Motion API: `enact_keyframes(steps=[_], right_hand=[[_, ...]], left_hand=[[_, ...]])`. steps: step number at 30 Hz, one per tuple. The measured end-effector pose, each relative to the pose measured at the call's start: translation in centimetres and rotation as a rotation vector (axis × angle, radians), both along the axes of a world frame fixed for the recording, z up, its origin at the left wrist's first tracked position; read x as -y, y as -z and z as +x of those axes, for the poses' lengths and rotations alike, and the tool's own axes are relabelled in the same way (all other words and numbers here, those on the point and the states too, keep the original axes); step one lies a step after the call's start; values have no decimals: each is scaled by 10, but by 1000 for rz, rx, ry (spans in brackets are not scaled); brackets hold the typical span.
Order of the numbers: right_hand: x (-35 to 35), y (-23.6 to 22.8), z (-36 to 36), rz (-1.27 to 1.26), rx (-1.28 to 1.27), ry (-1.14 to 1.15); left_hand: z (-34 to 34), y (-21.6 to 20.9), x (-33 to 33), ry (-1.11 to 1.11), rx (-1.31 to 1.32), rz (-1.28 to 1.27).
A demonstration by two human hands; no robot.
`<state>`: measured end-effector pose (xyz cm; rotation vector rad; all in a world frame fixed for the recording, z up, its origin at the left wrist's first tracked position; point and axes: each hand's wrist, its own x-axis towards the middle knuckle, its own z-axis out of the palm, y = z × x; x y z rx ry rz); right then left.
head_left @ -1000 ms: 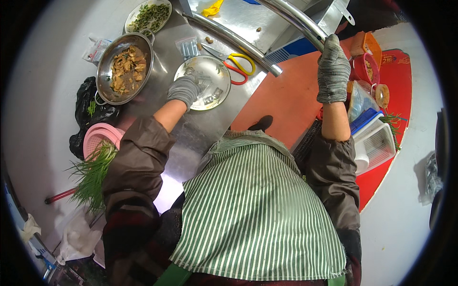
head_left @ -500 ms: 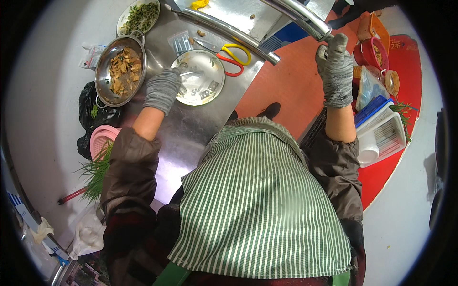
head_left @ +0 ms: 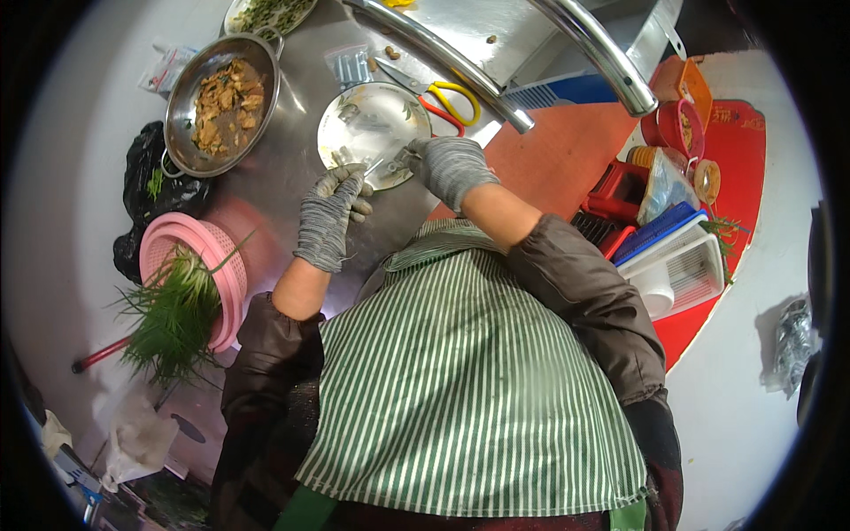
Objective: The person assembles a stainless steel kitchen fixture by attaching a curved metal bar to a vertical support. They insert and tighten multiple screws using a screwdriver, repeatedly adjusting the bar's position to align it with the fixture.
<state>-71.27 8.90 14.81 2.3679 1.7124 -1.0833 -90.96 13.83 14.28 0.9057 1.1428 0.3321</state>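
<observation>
My left hand [head_left: 332, 217], in a grey knit glove, is at the near edge of a white plate [head_left: 354, 106] with a leaf-patterned rim. Its fingertips pinch a thin, pale, shiny rod [head_left: 375, 165]. My right hand [head_left: 452, 170], gloved alike, reaches in over the plate's right edge. Its fingers are pressed together close to the rod's far end; what they hold, if anything, is too small to name. Several small clear or silvery pieces [head_left: 352, 115] lie on the plate. Behind it are scissors [head_left: 459, 103] with yellow and red handles.
A steel pan [head_left: 181, 102] of browned food stands left, beside a plate of chopped greens [head_left: 266, 13]. Nearer is a pink basket [head_left: 232, 279] with long green stalks [head_left: 177, 323]. Curved steel tubes [head_left: 611, 62] cross ahead. Baskets [head_left: 695, 265] and tubs stand on a red surface at right.
My right hand has left the end of the steel tube and come left to the plate. My left hand has drawn nearer to me, to the plate's near edge. The view has shifted slightly.
</observation>
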Motion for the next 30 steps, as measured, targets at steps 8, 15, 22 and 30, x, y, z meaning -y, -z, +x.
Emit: enact_keyframes(steps=[8,15,22,30], right_hand=[[-25,24,-36,93,313,-284],[-35,21,-32,44,308,-474],[-1,-12,0,162,-672,504],[21,-44,11,279,-949,562]], left_hand=[[-17,20,20,-150,51,-5],[-12,25,15,-162,68,28],[-1,-6,18,-99,159,82],[18,-45,20,-37,272,115]])
